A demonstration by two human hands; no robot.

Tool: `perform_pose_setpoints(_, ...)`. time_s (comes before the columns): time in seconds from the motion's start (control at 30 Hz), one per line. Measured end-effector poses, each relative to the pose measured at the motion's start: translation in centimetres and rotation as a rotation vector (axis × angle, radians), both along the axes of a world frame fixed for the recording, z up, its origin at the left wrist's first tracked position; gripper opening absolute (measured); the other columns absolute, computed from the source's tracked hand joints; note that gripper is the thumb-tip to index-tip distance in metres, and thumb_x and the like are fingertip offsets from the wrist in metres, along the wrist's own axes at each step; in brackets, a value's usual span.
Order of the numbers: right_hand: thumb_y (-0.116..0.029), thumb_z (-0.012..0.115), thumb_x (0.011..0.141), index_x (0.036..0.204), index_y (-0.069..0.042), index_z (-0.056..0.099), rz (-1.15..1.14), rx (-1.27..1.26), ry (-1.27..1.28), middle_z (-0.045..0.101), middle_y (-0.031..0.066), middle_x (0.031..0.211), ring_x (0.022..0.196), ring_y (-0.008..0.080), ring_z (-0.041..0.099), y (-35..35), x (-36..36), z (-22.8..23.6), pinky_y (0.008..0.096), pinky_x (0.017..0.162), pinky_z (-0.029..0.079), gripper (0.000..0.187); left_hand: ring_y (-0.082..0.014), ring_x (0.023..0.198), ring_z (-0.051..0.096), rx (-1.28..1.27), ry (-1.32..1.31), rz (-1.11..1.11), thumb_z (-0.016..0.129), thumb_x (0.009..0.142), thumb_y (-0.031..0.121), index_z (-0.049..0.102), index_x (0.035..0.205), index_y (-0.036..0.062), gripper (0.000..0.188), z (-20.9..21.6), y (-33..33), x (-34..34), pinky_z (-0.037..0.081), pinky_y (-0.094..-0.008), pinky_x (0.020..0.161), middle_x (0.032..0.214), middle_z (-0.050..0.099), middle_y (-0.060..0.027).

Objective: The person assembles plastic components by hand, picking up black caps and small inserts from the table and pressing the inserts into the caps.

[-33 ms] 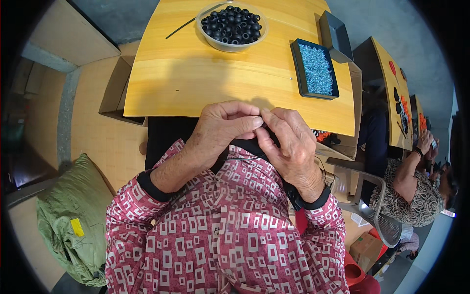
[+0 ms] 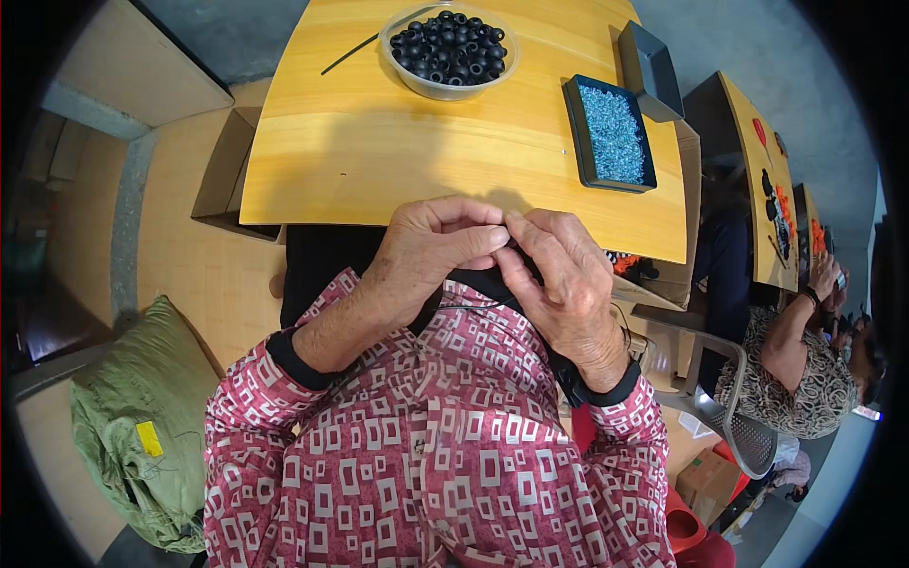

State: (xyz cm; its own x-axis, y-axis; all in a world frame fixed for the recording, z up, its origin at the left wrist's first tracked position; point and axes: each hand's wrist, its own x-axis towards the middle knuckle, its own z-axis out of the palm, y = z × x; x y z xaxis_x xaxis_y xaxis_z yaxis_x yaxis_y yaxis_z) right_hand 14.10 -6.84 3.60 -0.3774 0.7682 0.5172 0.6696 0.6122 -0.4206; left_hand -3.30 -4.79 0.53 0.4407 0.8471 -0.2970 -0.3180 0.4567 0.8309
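Note:
My left hand (image 2: pixel 426 246) and my right hand (image 2: pixel 565 275) meet just off the table's near edge. Thumb and forefinger of each are pinched together, fingertips touching. Something small and dark shows between them, too covered by the fingers to name. A thin black cord (image 2: pixel 473 306) runs across my lap below the hands; its ends are hidden. Farther back on the table, a clear round bowl (image 2: pixel 445 92) holds many black beads (image 2: pixel 450 47). To the right of it, a black tray (image 2: pixel 620 184) is filled with small light-blue beads (image 2: pixel 614 133).
Behind the bead tray stands another dark tray (image 2: pixel 650 71). A thin black stick (image 2: pixel 350 53) lies beside the bowl on the yellow table (image 2: pixel 379 180). Cardboard boxes flank the table, a green sack (image 2: pixel 142 426) slumps at left, and a co-worker (image 2: pixel 795 369) sits at right near a chair.

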Motion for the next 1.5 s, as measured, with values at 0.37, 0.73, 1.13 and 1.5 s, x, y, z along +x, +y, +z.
perform_pose_setpoints(0.37,0.002,0.068,0.078,0.097,0.001,0.067,0.079,-0.412,0.252,0.064,0.0118,0.084,0.074,0.0225,0.064,0.7,2.8,0.3,0.0299,0.065,0.052,0.019,-0.0155,0.089,0.066,0.023,-0.074,0.017,0.065,0.087,0.005,0.063,0.105,-0.0026,0.02,-1.5,-0.5,1.3,0.055,-0.0245,0.081,0.097,0.066,-0.0102)
perform_pose_setpoints(0.73,0.001,0.071,0.076,0.102,0.002,0.065,0.021,-0.219,0.207,0.062,0.0124,0.085,0.075,0.024,0.063,-0.9,1.5,-1.3,0.0306,0.065,0.052,0.026,-0.0126,0.086,0.065,-0.075,-0.169,0.02,0.065,0.087,0.007,0.064,0.102,0.0007,0.016,-2.1,-0.8,1.3,0.056,-0.0235,0.078,0.097,0.066,-0.0081)
perform_pose_setpoints(1.13,0.001,0.075,0.071,0.101,0.0,0.064,-0.075,-0.212,0.25,0.061,0.0104,0.084,0.072,0.02,0.061,-1.6,0.8,-2.4,0.0285,0.061,0.05,0.032,-0.011,0.088,0.063,-0.036,-0.123,-0.001,0.064,0.089,0.01,0.064,0.104,0.0012,0.017,-2.7,-1.5,1.0,0.055,-0.0225,0.078,0.099,0.065,-0.0066)
perform_pose_setpoints(1.5,0.002,0.074,0.069,0.1,0.002,0.064,-0.086,-0.021,0.101,0.06,0.0109,0.08,0.069,0.0234,0.061,-2.4,0.2,-2.5,0.0315,0.06,0.05,0.033,-0.0096,0.085,0.063,-0.015,-0.092,0.015,0.064,0.089,0.011,0.065,0.103,0.0009,0.018,-1.8,-1.9,0.8,0.054,-0.0216,0.077,0.096,0.066,-0.0054)
